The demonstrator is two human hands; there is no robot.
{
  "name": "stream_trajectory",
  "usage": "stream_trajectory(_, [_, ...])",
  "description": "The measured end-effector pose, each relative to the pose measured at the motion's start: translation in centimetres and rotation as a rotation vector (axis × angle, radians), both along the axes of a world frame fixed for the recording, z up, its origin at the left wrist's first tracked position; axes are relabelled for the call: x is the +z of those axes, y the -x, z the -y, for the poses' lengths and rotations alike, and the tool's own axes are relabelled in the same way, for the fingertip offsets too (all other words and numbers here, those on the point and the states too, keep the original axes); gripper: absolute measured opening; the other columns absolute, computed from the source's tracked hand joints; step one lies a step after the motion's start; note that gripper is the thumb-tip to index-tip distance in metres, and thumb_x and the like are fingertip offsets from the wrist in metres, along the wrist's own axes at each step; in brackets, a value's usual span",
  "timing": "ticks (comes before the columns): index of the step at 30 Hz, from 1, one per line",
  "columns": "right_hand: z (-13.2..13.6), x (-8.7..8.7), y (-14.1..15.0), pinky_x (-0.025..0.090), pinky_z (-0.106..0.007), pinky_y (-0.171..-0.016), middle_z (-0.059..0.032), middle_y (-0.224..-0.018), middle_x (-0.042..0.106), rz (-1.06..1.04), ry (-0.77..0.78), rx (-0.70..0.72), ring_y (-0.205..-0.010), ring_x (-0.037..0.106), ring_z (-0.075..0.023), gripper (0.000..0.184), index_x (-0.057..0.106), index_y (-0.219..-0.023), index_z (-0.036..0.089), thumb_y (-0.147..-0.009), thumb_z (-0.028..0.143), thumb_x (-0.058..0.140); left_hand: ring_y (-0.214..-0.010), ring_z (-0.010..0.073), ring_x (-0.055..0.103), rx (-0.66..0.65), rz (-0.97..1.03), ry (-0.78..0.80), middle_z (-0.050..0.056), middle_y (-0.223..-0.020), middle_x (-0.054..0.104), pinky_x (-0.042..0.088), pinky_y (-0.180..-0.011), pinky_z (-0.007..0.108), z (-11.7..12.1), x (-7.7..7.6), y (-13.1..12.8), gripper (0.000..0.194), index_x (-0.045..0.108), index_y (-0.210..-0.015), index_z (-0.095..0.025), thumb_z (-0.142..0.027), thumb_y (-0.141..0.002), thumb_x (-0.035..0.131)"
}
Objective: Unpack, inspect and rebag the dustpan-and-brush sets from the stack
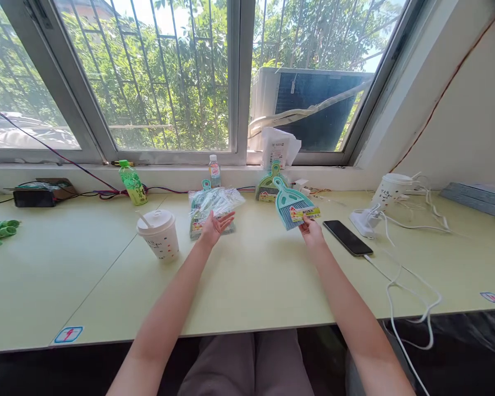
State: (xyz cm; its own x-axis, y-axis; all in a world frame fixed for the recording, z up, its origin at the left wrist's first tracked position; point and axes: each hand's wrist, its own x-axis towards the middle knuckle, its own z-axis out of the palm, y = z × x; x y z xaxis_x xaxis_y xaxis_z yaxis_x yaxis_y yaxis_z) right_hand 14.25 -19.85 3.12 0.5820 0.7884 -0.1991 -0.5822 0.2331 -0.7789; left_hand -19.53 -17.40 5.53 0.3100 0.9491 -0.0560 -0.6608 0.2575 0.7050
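My right hand [311, 230] grips a small teal dustpan and brush set [289, 203] by its lower right corner, where a yellow label wraps it. Behind it, a green dustpan set [265, 186] leans by the window ledge. My left hand [215, 226] is open, palm up with fingers spread, in front of a stack of clear plastic bags [220, 199]. Under the bags lies another teal dustpan set, its handle [207, 184] poking out at the back. Whether the left fingers touch the bags, I cannot tell.
A lidded paper cup [161, 236] with a straw stands left of my left hand. Along the back are a green bottle [132, 184] and a clear bottle [215, 171]. A black phone [348, 237], white cables, a power strip [363, 221] and a second cup [390, 191] occupy the right.
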Motion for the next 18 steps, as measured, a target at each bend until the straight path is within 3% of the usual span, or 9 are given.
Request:
stream_trajectory(3, [0.1, -0.5, 0.8, 0.059, -0.024, -0.074, -0.0036, -0.088, 0.071, 0.04, 0.001, 0.025, -0.077, 0.069, -0.0116, 0.012, 0.058, -0.084, 0.019, -0.081, 0.007, 0.06, -0.106, 0.0156, 0.064, 0.088, 0.111, -0.126, 0.013, -0.128, 0.06, 0.055, -0.081, 0.025, 0.2, -0.1, -0.3, 0.06, 0.015, -0.148, -0.023, -0.05, -0.097, 0.03])
stream_trajectory(5, [0.0, -0.7, 1.4, 0.059, -0.025, -0.075, -0.0032, -0.089, 0.071, 0.071, -0.008, 0.055, -0.078, 0.07, -0.0122, 0.012, 0.058, -0.086, 0.019, -0.08, 0.009, 0.063, -0.105, 0.0145, 0.064, 0.077, 0.079, -0.121, 0.013, -0.129, 0.059, 0.054, -0.083, 0.024, 0.3, -0.4, -0.7, 0.058, 0.023, -0.145, -0.022, -0.05, -0.096, 0.034])
stream_trajectory(8, [0.0, -0.7, 2.2, 0.059, -0.027, -0.076, -0.0027, -0.088, 0.072, 0.16, -0.032, 0.146, -0.078, 0.07, -0.0138, 0.016, 0.059, -0.089, 0.02, -0.077, 0.015, 0.069, -0.096, 0.0152, 0.066, -0.08, -0.114, -0.09, 0.017, -0.124, 0.061, 0.053, -0.085, 0.027, 0.5, -1.3, -1.9, 0.052, 0.038, -0.138, -0.016, -0.045, -0.095, 0.042])
stream_trajectory(12, [0.5, 0.2, 3.4, 0.059, -0.031, -0.073, -0.0037, -0.083, 0.074, 0.362, -0.042, 0.384, -0.074, 0.071, -0.0172, 0.028, 0.06, -0.09, 0.019, -0.069, 0.02, 0.077, -0.093, 0.0201, 0.068, -0.298, -0.298, -0.199, 0.017, -0.113, 0.066, 0.049, -0.094, 0.037, 1.2, -2.9, -4.4, 0.051, 0.046, -0.129, -0.015, -0.048, -0.09, 0.052])
stream_trajectory(16, [1.2, 1.1, 4.6, 0.059, -0.031, -0.072, -0.0056, -0.086, 0.075, 0.497, -0.062, 0.606, -0.075, 0.072, -0.0182, 0.032, 0.063, -0.096, 0.018, -0.069, 0.026, 0.078, -0.086, 0.0173, 0.068, -0.207, -0.416, -0.25, 0.007, -0.1, 0.069, 0.048, -0.096, 0.042, 1.5, -4.3, -5.7, 0.044, 0.045, -0.126, -0.02, -0.036, -0.087, 0.06])
stream_trajectory(18, [1.3, 1.2, 4.4, 0.059, -0.029, -0.065, -0.0073, -0.085, 0.075, 0.577, 0.009, 0.667, -0.069, 0.071, -0.0181, 0.027, 0.066, -0.092, 0.016, -0.072, 0.03, 0.076, -0.083, 0.0169, 0.068, -0.139, -0.463, -0.247, 0.005, -0.096, 0.069, 0.05, -0.093, 0.041, 1.4, -4.6, -5.6, 0.041, 0.047, -0.123, -0.021, -0.031, -0.086, 0.061])
